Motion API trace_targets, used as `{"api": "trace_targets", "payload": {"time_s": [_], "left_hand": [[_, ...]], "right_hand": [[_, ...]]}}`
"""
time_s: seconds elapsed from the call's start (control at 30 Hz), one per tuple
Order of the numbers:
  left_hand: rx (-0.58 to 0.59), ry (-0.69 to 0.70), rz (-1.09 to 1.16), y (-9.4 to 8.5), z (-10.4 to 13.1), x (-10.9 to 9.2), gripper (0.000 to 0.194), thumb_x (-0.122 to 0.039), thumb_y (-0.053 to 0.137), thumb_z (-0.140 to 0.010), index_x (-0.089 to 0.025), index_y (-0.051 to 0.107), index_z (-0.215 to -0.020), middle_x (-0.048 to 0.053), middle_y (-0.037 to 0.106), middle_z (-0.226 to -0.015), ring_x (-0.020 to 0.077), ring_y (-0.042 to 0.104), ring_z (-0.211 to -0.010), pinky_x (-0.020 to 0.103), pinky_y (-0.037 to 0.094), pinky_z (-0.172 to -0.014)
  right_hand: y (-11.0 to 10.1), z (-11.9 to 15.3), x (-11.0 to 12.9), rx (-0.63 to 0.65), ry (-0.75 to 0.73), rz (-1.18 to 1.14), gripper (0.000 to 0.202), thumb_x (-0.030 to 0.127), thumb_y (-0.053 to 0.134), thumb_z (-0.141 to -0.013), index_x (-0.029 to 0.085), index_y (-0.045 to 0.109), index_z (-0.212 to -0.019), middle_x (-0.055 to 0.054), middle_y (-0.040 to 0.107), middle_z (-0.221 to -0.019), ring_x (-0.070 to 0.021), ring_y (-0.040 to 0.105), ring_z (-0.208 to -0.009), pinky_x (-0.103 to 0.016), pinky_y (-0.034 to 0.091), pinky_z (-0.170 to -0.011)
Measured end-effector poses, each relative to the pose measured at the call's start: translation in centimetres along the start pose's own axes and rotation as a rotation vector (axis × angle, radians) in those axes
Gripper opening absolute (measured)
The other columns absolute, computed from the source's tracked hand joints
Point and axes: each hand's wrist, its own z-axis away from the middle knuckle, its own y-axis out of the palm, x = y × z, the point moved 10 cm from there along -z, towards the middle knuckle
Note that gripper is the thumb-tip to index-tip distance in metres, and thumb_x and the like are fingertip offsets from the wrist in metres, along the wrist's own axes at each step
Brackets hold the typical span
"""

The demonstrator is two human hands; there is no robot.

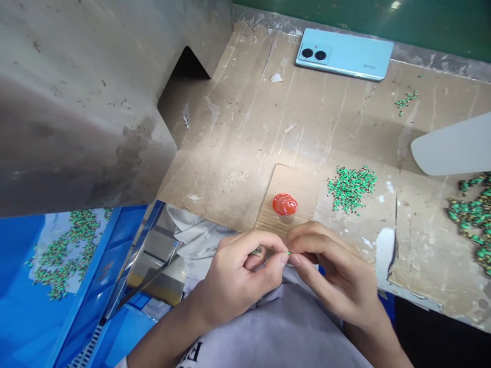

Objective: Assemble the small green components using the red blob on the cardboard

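Observation:
My left hand [245,271] pinches a tiny green piece [288,253] between thumb and forefinger, and more small green pieces [258,250] show in its curled fingers. My right hand [333,271] meets it from the right, its thumb and fingers pressed together at the same tiny piece; whatever else they grip is too small to make out. Just beyond both hands, a red round cap [285,204] with glossy contents rests on a cardboard piece [295,179]. To its right lies a pile of small green pieces [351,188] on the table [230,133].
A light blue phone [345,53] lies at the table's back. More green pieces [471,214] are at the far right, below a pale rounded object [456,145]. A large metal housing [84,102] stands left, above a blue tray [19,266] bearing green pieces.

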Motion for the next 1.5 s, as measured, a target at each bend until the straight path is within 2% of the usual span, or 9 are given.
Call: {"api": "trace_targets", "payload": {"time_s": [0.13,0.17,0.3,0.4,0.6,0.77,0.9,1.03,1.5], "left_hand": [[0.021,-0.087,0.064,0.1,0.4,1.1,0.007,-0.020,0.078,-0.100,-0.022,0.079,-0.094,-0.008,0.042,-0.062,0.0106,0.041,-0.054,0.024,0.041,-0.055],[0.026,-0.119,0.102,0.1,0.6,1.5,0.004,-0.023,0.078,-0.103,-0.022,0.081,-0.101,-0.007,0.046,-0.065,0.0116,0.045,-0.057,0.025,0.043,-0.058],[0.046,-0.271,0.373,0.6,1.5,3.6,0.026,-0.040,0.064,-0.117,-0.024,0.077,-0.133,-0.003,0.052,-0.078,0.0138,0.048,-0.065,0.026,0.044,-0.061],[0.036,-0.303,0.534,0.7,1.6,4.3,0.032,-0.043,0.055,-0.121,-0.021,0.076,-0.129,-0.002,0.058,-0.080,0.0127,0.048,-0.063,0.026,0.045,-0.061],[-0.003,-0.281,0.653,0.2,1.0,4.1,0.015,-0.037,0.069,-0.117,-0.023,0.065,-0.121,0.006,0.087,-0.105,0.0110,0.071,-0.062,0.023,0.044,-0.055],[-0.054,-0.250,0.545,-0.9,0.8,3.9,0.012,-0.033,0.076,-0.113,-0.021,0.075,-0.110,0.010,0.090,-0.113,0.0171,0.082,-0.079,0.023,0.051,-0.058],[-0.126,-0.074,0.361,-2.4,0.3,2.6,0.007,-0.026,0.081,-0.108,-0.025,0.088,-0.107,0.007,0.084,-0.110,0.0173,0.078,-0.096,0.024,0.061,-0.078],[-0.173,-0.031,0.234,-3.2,0.3,2.4,0.007,-0.027,0.086,-0.104,-0.027,0.093,-0.107,0.006,0.077,-0.103,0.0180,0.072,-0.094,0.026,0.062,-0.084],[-0.153,-0.040,0.263,-2.8,0.3,2.4,0.010,-0.020,0.083,-0.106,-0.026,0.090,-0.109,0.003,0.080,-0.101,0.0159,0.073,-0.092,0.024,0.060,-0.084]], "right_hand": [[-0.1,-0.4,-0.1,0.007,-0.024,0.034,0.020,0.005,0.070,-0.104,0.023,0.071,-0.112,-0.004,0.072,-0.100,-0.0183,0.073,-0.089,-0.030,0.061,-0.076],[-0.5,-0.5,-0.2,-0.021,-0.029,0.057,0.020,0.005,0.071,-0.104,0.023,0.071,-0.112,-0.004,0.072,-0.099,-0.0182,0.072,-0.089,-0.030,0.060,-0.076],[-3.0,-1.2,-1.5,-0.222,0.022,0.226,0.016,0.009,0.074,-0.105,0.025,0.072,-0.104,-0.001,0.070,-0.093,-0.0152,0.064,-0.078,-0.029,0.049,-0.066],[-3.8,-1.6,-2.4,-0.279,0.075,0.307,0.015,0.013,0.076,-0.105,0.025,0.071,-0.097,0.001,0.068,-0.087,-0.0135,0.055,-0.067,-0.030,0.041,-0.058],[-3.8,-1.9,-2.8,-0.283,0.112,0.348,0.015,0.017,0.077,-0.104,0.025,0.072,-0.093,0.002,0.068,-0.080,-0.0139,0.053,-0.063,-0.031,0.041,-0.057],[-3.8,-1.8,-3.1,-0.279,0.137,0.345,0.014,0.021,0.076,-0.106,0.025,0.072,-0.092,0.001,0.069,-0.080,-0.0151,0.054,-0.064,-0.032,0.042,-0.057],[-3.7,-1.8,-3.1,-0.269,0.140,0.345,0.015,0.020,0.076,-0.105,0.025,0.072,-0.092,0.001,0.069,-0.081,-0.0146,0.054,-0.063,-0.032,0.042,-0.056],[-3.5,-1.9,-3.0,-0.255,0.128,0.342,0.014,0.017,0.076,-0.105,0.025,0.072,-0.094,0.001,0.070,-0.083,-0.0139,0.055,-0.064,-0.030,0.043,-0.056],[-3.8,-1.7,-3.6,-0.252,0.168,0.306,0.013,0.021,0.078,-0.103,0.025,0.076,-0.091,0.000,0.071,-0.082,-0.0149,0.059,-0.063,-0.031,0.043,-0.055]]}}
